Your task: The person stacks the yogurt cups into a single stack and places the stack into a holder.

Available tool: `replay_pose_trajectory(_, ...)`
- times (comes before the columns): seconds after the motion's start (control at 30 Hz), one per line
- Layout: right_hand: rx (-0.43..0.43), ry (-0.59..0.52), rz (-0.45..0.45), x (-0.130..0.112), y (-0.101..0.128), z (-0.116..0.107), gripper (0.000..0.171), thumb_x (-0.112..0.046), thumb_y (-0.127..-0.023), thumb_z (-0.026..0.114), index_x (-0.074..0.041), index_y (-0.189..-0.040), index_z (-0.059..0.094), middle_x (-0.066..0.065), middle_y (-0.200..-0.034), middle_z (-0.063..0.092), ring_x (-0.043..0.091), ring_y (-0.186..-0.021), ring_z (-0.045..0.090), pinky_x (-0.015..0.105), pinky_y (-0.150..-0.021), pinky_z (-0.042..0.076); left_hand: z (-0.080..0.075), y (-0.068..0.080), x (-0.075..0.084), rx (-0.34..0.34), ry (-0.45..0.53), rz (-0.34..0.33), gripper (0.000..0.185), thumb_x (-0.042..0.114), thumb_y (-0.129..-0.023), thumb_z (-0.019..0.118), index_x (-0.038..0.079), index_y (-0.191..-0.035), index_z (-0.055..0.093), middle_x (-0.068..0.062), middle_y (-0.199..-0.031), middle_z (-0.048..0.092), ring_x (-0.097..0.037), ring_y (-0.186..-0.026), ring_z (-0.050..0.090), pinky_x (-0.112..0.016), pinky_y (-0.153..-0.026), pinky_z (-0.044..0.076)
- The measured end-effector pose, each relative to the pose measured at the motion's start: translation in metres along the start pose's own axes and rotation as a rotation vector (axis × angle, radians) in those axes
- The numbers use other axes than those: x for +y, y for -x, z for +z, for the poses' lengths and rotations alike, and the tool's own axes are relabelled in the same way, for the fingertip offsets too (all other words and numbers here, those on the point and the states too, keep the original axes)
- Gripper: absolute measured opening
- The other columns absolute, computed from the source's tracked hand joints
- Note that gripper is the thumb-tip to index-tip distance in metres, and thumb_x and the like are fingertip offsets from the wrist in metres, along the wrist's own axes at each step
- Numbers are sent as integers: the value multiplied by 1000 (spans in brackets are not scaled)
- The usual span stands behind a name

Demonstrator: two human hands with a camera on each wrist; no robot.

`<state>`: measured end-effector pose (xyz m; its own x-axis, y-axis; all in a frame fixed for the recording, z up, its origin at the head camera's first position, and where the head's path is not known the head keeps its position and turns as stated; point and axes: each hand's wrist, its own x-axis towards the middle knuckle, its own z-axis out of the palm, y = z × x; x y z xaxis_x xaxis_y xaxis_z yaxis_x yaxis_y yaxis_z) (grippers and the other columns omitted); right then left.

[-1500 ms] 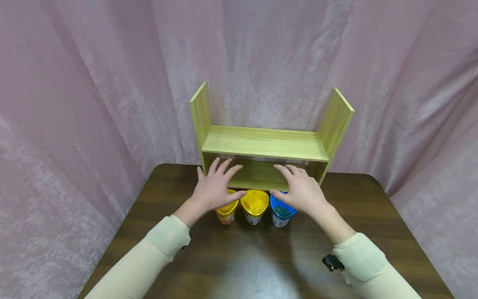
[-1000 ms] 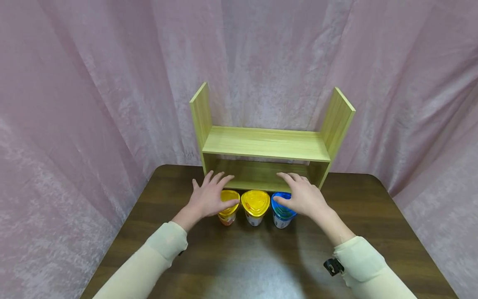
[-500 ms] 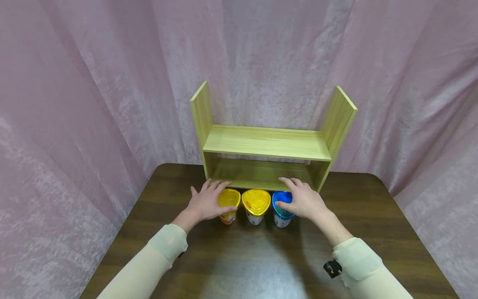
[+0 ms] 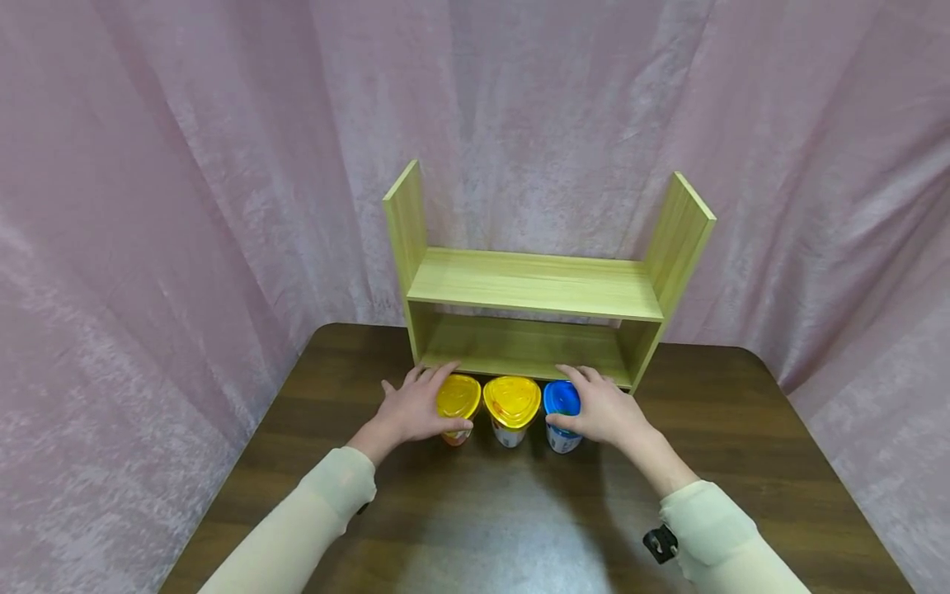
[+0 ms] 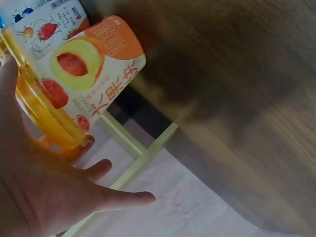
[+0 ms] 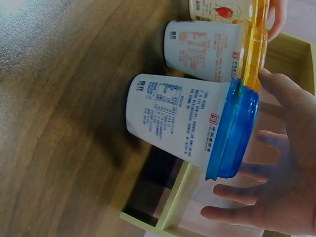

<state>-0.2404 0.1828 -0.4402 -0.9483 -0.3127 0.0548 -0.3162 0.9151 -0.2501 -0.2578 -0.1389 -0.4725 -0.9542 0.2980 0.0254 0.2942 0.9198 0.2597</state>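
Three cups stand in a row on the dark wooden table (image 4: 505, 528), just in front of a light wooden shelf (image 4: 534, 285). My left hand (image 4: 423, 404) holds the left cup (image 4: 457, 397), which has an orange-yellow lid and fruit pictures (image 5: 94, 74): thumb in front, index finger curled behind the rim. The other fingers of my left hand (image 5: 39, 192) stay straight. The yellow-lidded cup (image 4: 512, 400) in the middle is untouched. My right hand (image 4: 604, 412) is spread beside the blue-lidded cup (image 6: 182, 123), thumb against the lid rim, fingers (image 6: 237, 212) straight and apart from it.
The shelf has two bare boards and two tall side panels, its lower board right behind the cups. Pink curtains (image 4: 185, 206) surround the table on three sides. A black strap device (image 4: 659, 543) sits on my right sleeve.
Both hands have come down and toward me from in front of the shelf's lower opening to the outer cups. The left hand has closed on the left cup; the cups have not moved.
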Motion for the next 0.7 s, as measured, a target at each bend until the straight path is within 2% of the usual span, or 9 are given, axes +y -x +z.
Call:
replay_pose_trajectory(0.17, -16, 7, 12, 0, 1, 3, 94, -69, -70, 68, -22, -146, 37, 18, -139, 43, 43, -116, 49, 64, -77, 46, 2, 0, -1, 10, 40, -17, 112, 87, -57, 58, 33, -149, 23, 3, -146, 39, -30, -135, 32, -83, -87, 13)
replay_pose_trajectory(0.3, -31, 16, 28, 1, 0, 6, 97, -67, -68, 71, -20, -145, 37, 18, -138, 44, 43, -113, 52, 63, -76, 48, 3, -2, -1, 0, 62, -29, 113, 83, -57, 63, 31, -149, 25, 3, -146, 40, -28, -134, 34, -83, -87, 13)
replay_pose_trajectory(0.53, -63, 6, 38, 2, -1, 11, 96, -61, -67, 76, -18, -144, 38, 18, -135, 47, 39, -104, 56, 56, -71, 51, 5, -4, -2, -13, 140, -49, 107, 76, -56, 72, 28, -144, 32, 0, -129, 53, -25, -117, 52, -82, -89, 16)
replay_pose_trajectory(0.7, -78, -19, 35, 1, -1, 11, 95, -55, -68, 79, -17, -144, 37, 20, -134, 47, 37, -105, 56, 56, -75, 51, 5, -2, -2, -33, 211, -59, 104, 73, -57, 74, 27, -141, 34, 2, -124, 52, -20, -109, 56, -79, -91, 21)
